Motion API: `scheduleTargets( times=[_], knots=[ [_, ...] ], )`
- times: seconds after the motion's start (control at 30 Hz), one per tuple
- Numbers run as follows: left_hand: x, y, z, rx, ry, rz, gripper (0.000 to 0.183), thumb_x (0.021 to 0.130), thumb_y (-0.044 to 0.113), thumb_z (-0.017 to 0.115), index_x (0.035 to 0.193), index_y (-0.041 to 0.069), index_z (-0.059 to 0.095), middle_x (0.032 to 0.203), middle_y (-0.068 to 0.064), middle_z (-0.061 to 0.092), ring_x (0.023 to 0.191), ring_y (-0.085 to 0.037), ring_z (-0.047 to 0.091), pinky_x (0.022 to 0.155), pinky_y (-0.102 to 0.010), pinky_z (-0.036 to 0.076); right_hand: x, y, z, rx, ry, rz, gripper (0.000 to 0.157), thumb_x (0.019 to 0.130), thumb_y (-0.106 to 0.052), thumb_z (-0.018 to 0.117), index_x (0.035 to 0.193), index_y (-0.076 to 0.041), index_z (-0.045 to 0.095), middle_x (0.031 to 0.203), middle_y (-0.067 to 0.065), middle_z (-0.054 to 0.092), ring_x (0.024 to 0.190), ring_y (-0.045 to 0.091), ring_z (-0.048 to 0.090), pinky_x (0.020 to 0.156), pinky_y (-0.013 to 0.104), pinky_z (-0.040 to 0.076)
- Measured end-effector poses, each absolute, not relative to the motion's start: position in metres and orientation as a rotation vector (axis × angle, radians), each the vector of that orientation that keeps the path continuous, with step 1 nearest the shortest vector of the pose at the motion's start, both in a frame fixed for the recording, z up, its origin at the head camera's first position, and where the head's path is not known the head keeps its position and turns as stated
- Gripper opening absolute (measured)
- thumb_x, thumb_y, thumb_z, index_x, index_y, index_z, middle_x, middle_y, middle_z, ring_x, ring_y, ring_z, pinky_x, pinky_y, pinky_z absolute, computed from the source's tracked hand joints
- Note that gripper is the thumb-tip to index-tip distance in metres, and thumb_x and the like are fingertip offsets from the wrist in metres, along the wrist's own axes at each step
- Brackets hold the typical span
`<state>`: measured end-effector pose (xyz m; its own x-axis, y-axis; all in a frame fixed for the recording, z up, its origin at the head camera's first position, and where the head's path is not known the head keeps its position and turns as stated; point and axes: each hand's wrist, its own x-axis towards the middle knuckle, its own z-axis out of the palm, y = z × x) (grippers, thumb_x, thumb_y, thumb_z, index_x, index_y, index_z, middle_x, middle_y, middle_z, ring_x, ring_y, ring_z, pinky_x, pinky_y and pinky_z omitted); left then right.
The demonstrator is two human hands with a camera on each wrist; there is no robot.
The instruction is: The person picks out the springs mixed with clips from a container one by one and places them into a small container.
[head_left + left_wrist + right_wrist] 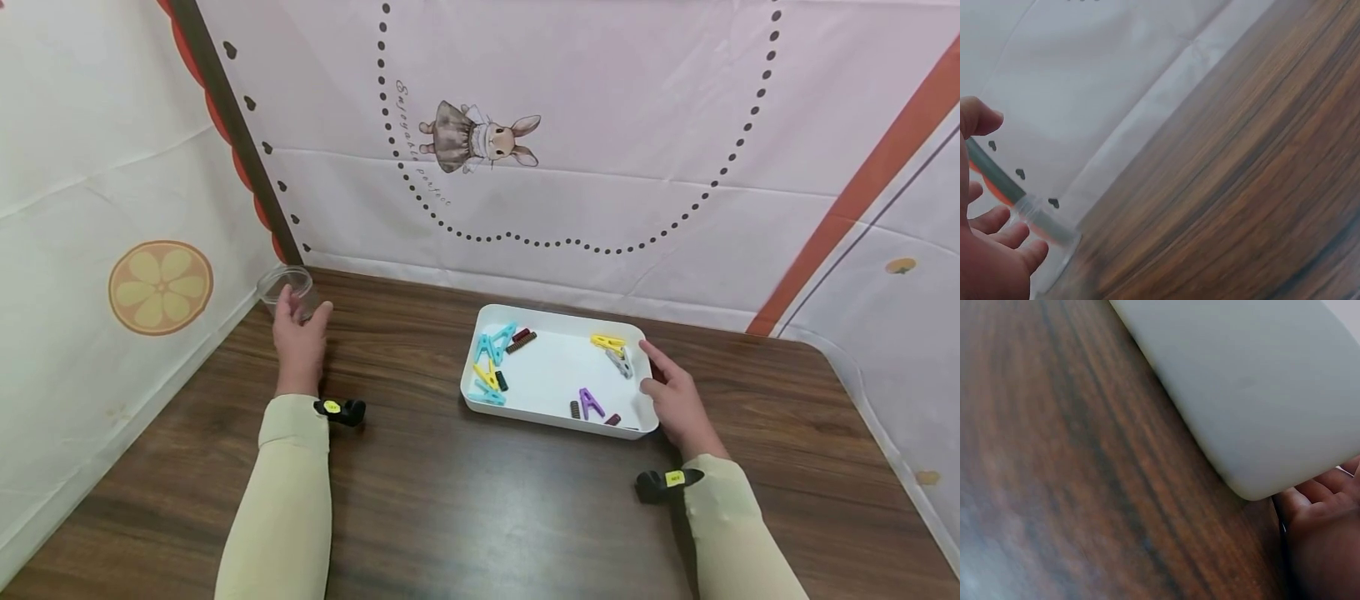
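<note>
At the table's far left stands a clear, round, open-topped container (307, 292). My left hand (298, 346) reaches to its near side, thumb spread apart and fingers loosely extended, overlapping it in the head view. In the left wrist view the fingertips (1035, 255) lie close by the container's clear wall (1054, 234). A white rectangular tray (551, 367) lies right of centre. My right hand (678, 408) is at its right end, with fingers and thumb extended along the outer wall. The right wrist view shows the fingers (1322, 490) beside the tray's corner, partly hidden by it.
Inside the tray, blue clips (495, 343), yellow clips (607, 342), a grey clip (619, 362) and a purple clip (590, 403) lie among small dark ribbed pieces (521, 342). Printed cloth walls (600, 167) border the wooden table (450, 500).
</note>
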<state>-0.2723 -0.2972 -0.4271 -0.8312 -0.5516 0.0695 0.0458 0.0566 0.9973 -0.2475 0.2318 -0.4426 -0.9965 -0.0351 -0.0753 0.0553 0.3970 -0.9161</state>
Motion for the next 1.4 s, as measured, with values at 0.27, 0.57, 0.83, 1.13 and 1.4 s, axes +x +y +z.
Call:
scheduleTargets(
  times=[0.27,0.57,0.83,1.13,1.4],
  knots=[
    [-0.274,-0.310,-0.436,0.496,-1.707,-1.820,0.074,0.090,0.021,0.067,0.152,0.027,0.027,0.159,-0.004,0.021,0.148,-0.015,0.021,0.120,-0.033,0.022,-0.248,0.235,-0.444,0.029,2.563,-1.683,0.069,0.091,0.005,0.038,0.155,-0.018,0.024,0.162,0.014,0.014,0.144,0.035,0.021,0.115,0.057,0.023],
    [-0.274,-0.320,-0.440,0.502,-1.731,-1.775,0.076,0.089,0.024,0.068,0.152,0.027,0.025,0.159,-0.002,0.023,0.148,-0.014,0.021,0.122,-0.029,0.014,-0.249,0.234,-0.441,0.042,2.561,-1.689,0.070,0.090,0.005,0.039,0.154,-0.019,0.025,0.162,0.014,0.015,0.144,0.033,0.022,0.116,0.056,0.024],
    [-0.277,-0.332,-0.441,0.483,-1.687,-1.807,0.078,0.089,0.019,0.068,0.153,0.025,0.025,0.158,-0.003,0.026,0.148,-0.015,0.019,0.122,-0.028,0.014,-0.249,0.233,-0.443,0.031,2.568,-1.678,0.069,0.091,0.004,0.039,0.155,-0.020,0.025,0.162,0.013,0.016,0.143,0.034,0.023,0.115,0.056,0.026],
    [-0.283,-0.345,-0.445,0.522,-1.658,-1.866,0.092,0.089,0.022,0.069,0.157,0.023,0.008,0.163,-0.002,0.015,0.149,-0.008,0.013,0.120,-0.020,0.013,-0.251,0.233,-0.444,0.033,2.574,-1.669,0.068,0.092,0.002,0.039,0.155,-0.020,0.025,0.163,0.013,0.014,0.144,0.035,0.022,0.115,0.057,0.025],
    [-0.285,-0.355,-0.447,0.641,-1.737,-1.842,0.092,0.088,0.031,0.070,0.156,0.032,0.008,0.163,0.004,0.010,0.149,-0.006,0.007,0.121,-0.023,0.013,-0.250,0.234,-0.445,0.050,2.555,-1.674,0.068,0.093,0.003,0.039,0.154,-0.021,0.026,0.163,0.013,0.014,0.144,0.034,0.021,0.116,0.056,0.024]
  ],
)
